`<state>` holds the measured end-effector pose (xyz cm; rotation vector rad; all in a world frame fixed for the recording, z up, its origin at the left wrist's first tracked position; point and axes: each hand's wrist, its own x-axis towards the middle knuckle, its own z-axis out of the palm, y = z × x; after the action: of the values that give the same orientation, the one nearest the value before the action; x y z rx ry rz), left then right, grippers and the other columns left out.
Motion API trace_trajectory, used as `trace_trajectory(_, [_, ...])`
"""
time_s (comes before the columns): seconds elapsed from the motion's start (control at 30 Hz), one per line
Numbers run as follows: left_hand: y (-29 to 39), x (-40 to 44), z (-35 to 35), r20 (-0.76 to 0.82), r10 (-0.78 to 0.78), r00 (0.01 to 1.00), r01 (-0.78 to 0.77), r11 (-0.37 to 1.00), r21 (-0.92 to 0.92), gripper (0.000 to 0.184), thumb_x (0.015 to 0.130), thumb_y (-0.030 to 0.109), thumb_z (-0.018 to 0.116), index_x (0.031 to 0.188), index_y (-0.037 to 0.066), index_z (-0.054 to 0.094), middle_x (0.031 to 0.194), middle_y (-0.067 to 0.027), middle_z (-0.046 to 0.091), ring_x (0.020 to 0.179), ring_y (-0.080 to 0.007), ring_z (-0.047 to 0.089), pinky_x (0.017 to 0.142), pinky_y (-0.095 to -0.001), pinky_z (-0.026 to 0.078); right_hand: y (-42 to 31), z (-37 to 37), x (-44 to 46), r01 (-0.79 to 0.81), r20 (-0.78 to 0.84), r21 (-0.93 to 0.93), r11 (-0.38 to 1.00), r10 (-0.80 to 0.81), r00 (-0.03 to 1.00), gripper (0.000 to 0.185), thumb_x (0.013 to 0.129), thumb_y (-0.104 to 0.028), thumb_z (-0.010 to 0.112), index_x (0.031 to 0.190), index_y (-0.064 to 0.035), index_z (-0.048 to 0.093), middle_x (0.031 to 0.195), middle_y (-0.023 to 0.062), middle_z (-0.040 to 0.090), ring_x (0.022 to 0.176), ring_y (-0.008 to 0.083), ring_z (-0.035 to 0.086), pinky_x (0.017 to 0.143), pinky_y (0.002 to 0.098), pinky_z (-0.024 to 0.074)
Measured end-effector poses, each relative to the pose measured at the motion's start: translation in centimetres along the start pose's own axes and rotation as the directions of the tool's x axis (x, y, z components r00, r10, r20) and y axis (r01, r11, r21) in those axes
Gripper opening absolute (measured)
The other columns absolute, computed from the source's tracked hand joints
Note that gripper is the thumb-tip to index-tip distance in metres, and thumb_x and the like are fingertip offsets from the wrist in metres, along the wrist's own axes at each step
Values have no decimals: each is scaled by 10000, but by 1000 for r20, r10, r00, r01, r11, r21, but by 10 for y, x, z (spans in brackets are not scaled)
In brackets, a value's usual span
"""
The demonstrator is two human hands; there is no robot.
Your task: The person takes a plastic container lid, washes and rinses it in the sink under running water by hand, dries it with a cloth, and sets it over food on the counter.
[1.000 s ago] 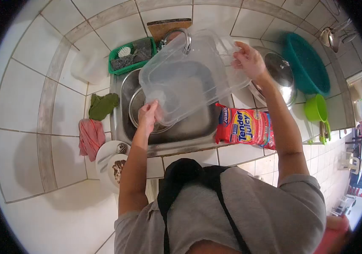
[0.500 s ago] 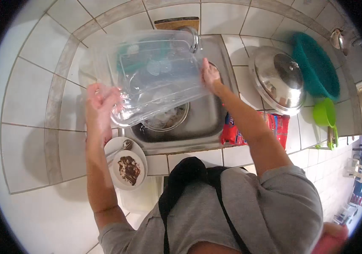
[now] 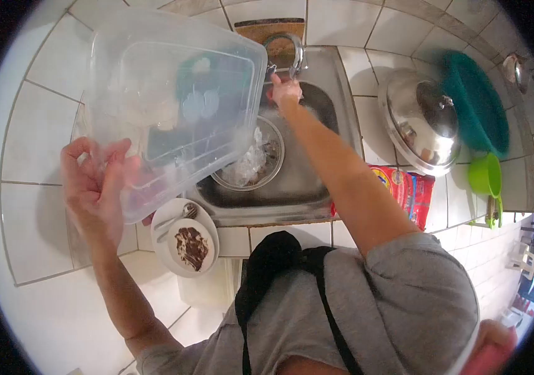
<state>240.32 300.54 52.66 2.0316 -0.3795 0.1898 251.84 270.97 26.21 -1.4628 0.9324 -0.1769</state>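
Note:
My left hand (image 3: 95,187) is closed on the near left corner of a clear plastic container (image 3: 179,81), which is tilted up over the sink's left side and the wall tiles. Wet marks show on its surface. My right hand (image 3: 287,92) is off the container, just below the curved faucet (image 3: 293,50) over the metal sink (image 3: 336,125). Its thumb points up; the other fingers are partly hidden and blurred. A round metal bowl (image 3: 279,153) with crumpled clear plastic (image 3: 251,164) in it stands in the sink, partly behind the container.
At the sink's front left, stacked white plates (image 3: 170,253) bear dark food remains and a spoon (image 3: 187,212). To the right are a red packet (image 3: 420,200), a domed metal lid (image 3: 426,119), a teal basin (image 3: 476,100) and a green dipper (image 3: 484,175).
My right hand has let go of the container and moved left to below the faucet. My left hand has moved the container left and tilted it up.

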Motion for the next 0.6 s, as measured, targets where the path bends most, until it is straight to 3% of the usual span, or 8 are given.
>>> trace_trajectory(0.07, [-2, 1, 1, -24, 84, 996, -84, 996, 23, 269, 892, -7, 564, 1089, 25, 384, 1002, -166, 644, 863, -161, 642, 740, -257, 520, 13, 26, 33, 182, -260, -230, 956, -240, 935, 465, 850, -407, 620, 1035, 19, 619, 1142, 214, 604, 1042, 270, 615, 824, 396, 507])
trace_trajectory(0.2, [-2, 1, -2, -22, 23, 999, -21, 997, 78, 253, 902, -18, 543, 1092, 21, 381, 997, -176, 650, 863, -163, 643, 736, -259, 526, -11, 32, 21, 72, -126, -65, 995, -80, 989, 512, 851, -459, 597, 1078, 0, 615, 1156, 210, 605, 1090, 313, 584, 900, 394, 471])
trace_trajectory(0.3, [-4, 0, 0, -43, 54, 998, -51, 996, 73, 259, 901, -19, 547, 1096, 15, 380, 982, -180, 656, 829, -169, 651, 733, -261, 529, -4, 49, 42, 117, -232, -126, 985, -144, 962, 532, 865, -457, 578, 1111, 14, 599, 1166, 208, 601, 1087, 321, 583, 884, 401, 478])
trace_trajectory(0.37, [-3, -1, 1, -84, 40, 996, -31, 994, 101, 261, 900, -20, 552, 1099, 3, 384, 973, -190, 658, 797, -171, 655, 743, -261, 529, -10, 49, 37, 107, -183, 75, 991, -92, 979, 540, 901, -462, 510, 1109, 28, 595, 1166, 216, 598, 1070, 330, 592, 876, 414, 477])
trace_trajectory(0.5, [-9, 0, 0, -59, 84, 995, -80, 994, 69, 260, 898, -19, 558, 1098, -6, 391, 975, -202, 657, 798, -182, 658, 746, -271, 532, -9, 60, 71, 31, -153, -123, 992, -50, 987, 524, 938, -439, 429, 1112, 28, 593, 1141, 224, 608, 1032, 340, 608, 847, 412, 489])
trace_trajectory(0.57, [-11, 0, 1, -60, 126, 990, -121, 989, 83, 260, 897, -18, 563, 1096, -15, 396, 975, -203, 656, 813, -195, 660, 750, -280, 535, 5, 75, 104, -131, -136, 222, 966, 163, 977, 476, 956, -398, 383, 1080, 12, 590, 1012, 208, 642, 878, 337, 648, 748, 421, 522])
trace_trajectory(0.6, [-11, 0, 1, -57, 124, 991, -119, 989, 85, 260, 897, -18, 563, 1096, -15, 396, 975, -203, 656, 813, -195, 660, 750, -280, 535, 0, 71, 97, -135, -135, 222, 966, 168, 977, 476, 956, -398, 383, 1080, 12, 590, 1012, 208, 642, 878, 337, 648, 748, 421, 522])
